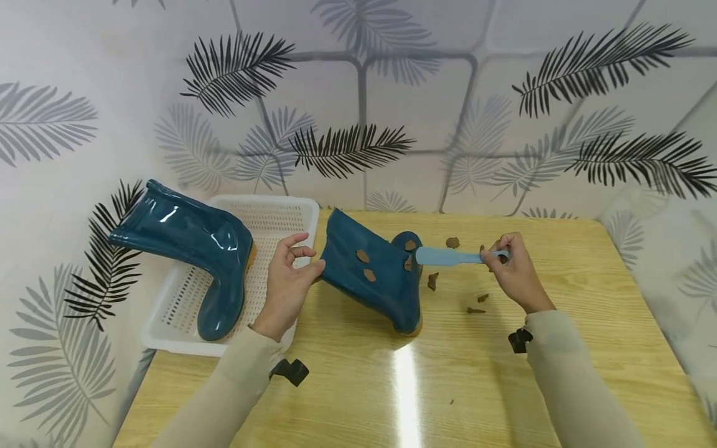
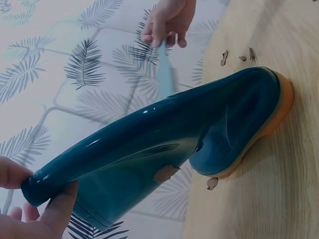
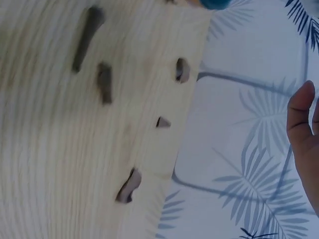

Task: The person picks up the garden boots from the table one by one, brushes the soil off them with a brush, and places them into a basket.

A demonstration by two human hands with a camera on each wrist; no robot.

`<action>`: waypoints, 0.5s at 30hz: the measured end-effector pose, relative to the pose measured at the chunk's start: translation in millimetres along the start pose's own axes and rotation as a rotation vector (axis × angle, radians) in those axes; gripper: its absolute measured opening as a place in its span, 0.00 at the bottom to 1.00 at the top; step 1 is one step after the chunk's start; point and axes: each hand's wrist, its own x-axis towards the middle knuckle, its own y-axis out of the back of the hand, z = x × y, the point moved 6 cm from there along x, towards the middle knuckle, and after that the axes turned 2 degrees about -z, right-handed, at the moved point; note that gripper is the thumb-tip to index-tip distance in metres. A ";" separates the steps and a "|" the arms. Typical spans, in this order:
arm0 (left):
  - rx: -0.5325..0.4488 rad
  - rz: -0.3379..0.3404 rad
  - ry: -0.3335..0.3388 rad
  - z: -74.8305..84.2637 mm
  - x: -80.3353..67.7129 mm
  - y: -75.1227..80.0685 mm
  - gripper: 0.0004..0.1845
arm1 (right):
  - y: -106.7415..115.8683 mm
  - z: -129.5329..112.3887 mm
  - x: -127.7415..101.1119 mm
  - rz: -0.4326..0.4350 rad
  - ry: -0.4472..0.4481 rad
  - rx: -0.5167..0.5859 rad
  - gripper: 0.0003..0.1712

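Observation:
A dark blue rubber boot (image 1: pixel 381 292) with an orange sole stands tilted on the wooden table, its shaft leaning left. My left hand (image 1: pixel 287 280) pinches the shaft's top edge between thumb and fingers, as the left wrist view shows closely. Brown patches of mud (image 1: pixel 363 256) stick to the shaft and foot. In my right hand (image 1: pixel 518 274) I grip the thin handle of a light blue flat scraper (image 1: pixel 439 256). Its broad end is at the boot's foot, beside two mud patches; contact is hard to tell. The right wrist view catches only part of the right hand (image 3: pixel 301 134).
A second blue boot (image 1: pixel 201 242) lies in a white perforated basket (image 1: pixel 269 200) at the left. Several loose brown flakes (image 1: pixel 452 242) are scattered on the table (image 1: pixel 588 311) right of the held boot. A leaf-patterned wall (image 1: pixel 414 186) borders the table's far edge.

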 end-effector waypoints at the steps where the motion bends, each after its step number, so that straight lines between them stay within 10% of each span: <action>1: -0.002 0.001 -0.003 0.1 0.4 0.5 0.28 | -0.4 -1.8 2.1 0.016 0.007 0.019 0.13; 15: -0.004 0.003 -0.004 4.4 2.5 -4.1 0.27 | -17.0 -10.9 -2.8 -0.068 -0.053 0.005 0.13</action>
